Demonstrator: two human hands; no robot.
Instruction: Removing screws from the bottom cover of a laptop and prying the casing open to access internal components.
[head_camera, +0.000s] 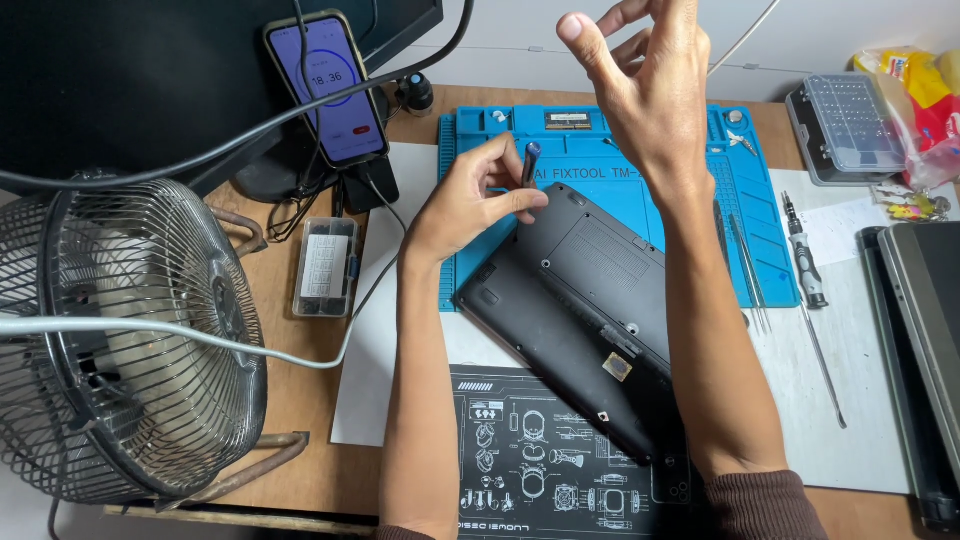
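Screwdriver sits pinched in my left hand, just above the black laptop's corner; my right hand, raised beyond it, holds nothing, fingers loosely spread.

Matt black plastic laptop base; blue rubbery mat (smooth); wire metal fan; wooden desk.

black laptop, blue mat, grey fan

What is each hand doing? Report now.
Left hand: fingers closed on a small dark screwdriver, above the black laptop.
Right hand: raised, fingers loosely open, holding nothing visible.
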